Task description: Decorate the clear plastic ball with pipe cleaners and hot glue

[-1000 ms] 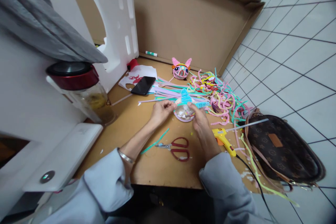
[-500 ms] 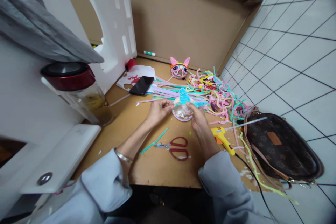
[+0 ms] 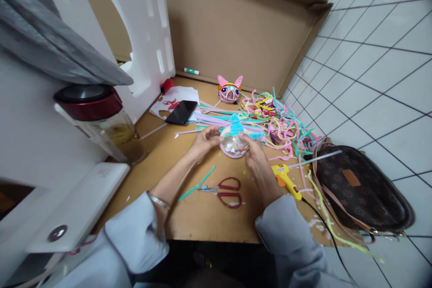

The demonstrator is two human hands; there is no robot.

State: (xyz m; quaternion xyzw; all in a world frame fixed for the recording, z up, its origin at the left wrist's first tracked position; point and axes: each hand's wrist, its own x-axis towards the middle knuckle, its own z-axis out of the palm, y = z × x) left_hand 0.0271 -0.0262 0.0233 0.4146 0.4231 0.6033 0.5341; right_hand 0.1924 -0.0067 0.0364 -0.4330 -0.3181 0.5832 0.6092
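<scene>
Both of my hands hold a clear plastic ball [image 3: 233, 145] with a pink rim and light blue pipe-cleaner ears, just above a cardboard sheet [image 3: 189, 180]. My left hand [image 3: 206, 138] grips its left side with fingertips near the top. My right hand [image 3: 254, 155] wraps its right side, thumb pressed by a blue ear. Red-handled scissors [image 3: 226, 191] lie close in front of my hands beside a teal pipe cleaner [image 3: 197, 183]. A yellow glue gun [image 3: 286, 179] rests right of my right wrist.
A pile of coloured pipe cleaners [image 3: 270, 121] spreads behind the ball, with a finished pink-eared ball [image 3: 229, 91] farther back. A black phone [image 3: 181, 111] lies at the left on paper. A red-lidded jar [image 3: 101, 119] stands at the left, and a brown handbag [image 3: 361, 189] sits on the tiled floor.
My hands have shifted slightly on the ball, the left fingers closing nearer its top. The view has drifted a little; nothing else has moved.
</scene>
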